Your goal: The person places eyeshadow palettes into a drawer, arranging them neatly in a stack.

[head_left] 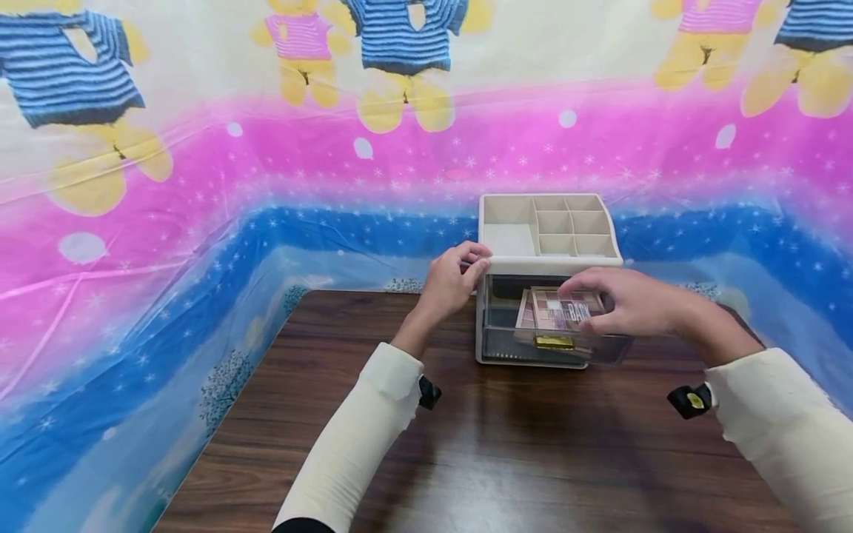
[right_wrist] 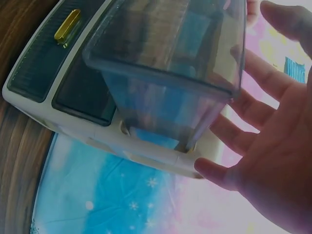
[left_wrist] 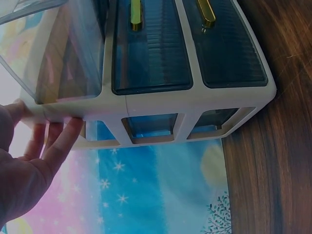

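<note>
A cream desktop organizer (head_left: 553, 261) with dark see-through drawers stands on the table. Its top drawer (right_wrist: 161, 83) is pulled out, gold handle (head_left: 554, 343) at the front. Inside lie eyeshadow palettes (head_left: 548, 314), one overlapping another, the upper one bearing white letters. My left hand (head_left: 446, 281) holds the organizer's upper left corner; in the left wrist view its fingers (left_wrist: 63, 139) lie along the side frame. My right hand (head_left: 623, 300) is over the drawer's right side, thumb and fingers apart, fingertips overlapping the palette's right part. In the right wrist view the fingers (right_wrist: 265, 78) spread beside the drawer wall.
The organizer's top has a large compartment (head_left: 509, 237) and several small ones. Two lower drawers are closed, gold handles (left_wrist: 206, 13) on their fronts. A dark wood table (head_left: 320, 414) extends forward and left. Printed cloth (head_left: 373, 178) hangs right behind the organizer.
</note>
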{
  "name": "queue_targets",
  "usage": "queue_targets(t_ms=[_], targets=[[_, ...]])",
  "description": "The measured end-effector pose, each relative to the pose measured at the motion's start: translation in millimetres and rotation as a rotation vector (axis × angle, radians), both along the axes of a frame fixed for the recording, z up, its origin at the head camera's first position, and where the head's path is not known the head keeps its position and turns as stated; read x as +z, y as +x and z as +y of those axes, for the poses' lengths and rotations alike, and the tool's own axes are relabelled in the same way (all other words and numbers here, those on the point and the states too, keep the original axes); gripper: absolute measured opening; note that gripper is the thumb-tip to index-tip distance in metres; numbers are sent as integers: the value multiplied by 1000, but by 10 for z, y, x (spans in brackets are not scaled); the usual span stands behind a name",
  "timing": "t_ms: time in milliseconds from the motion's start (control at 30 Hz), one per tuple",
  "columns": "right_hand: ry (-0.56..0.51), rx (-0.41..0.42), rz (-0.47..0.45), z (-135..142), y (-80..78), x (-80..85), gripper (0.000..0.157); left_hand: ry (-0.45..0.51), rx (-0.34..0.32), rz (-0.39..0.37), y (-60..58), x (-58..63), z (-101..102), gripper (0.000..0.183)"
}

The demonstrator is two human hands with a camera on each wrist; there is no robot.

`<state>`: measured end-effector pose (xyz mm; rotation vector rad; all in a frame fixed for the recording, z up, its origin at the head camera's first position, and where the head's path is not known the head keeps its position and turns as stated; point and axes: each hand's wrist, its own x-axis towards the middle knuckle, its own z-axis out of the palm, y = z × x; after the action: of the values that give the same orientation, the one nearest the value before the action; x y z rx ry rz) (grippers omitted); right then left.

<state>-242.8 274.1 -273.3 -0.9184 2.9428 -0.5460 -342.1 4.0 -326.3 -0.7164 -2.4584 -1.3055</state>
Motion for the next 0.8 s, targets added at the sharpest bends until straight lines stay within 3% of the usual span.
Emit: queue_targets(t_ms=[167,400,567,800], targets=[[-14,-57,54,86,69,-1,42,9,-5,-13,1,-11,7,19],[-40,-240,144,279,156,-24,36,5,-1,-6,-4,-5,23,19],[-47,-343,109,453,184,-109,42,7,2,-14,-7,-7,23,18],[-40,-363,84,826,211,-366,51,7,2,-15,-10,2,37,17]])
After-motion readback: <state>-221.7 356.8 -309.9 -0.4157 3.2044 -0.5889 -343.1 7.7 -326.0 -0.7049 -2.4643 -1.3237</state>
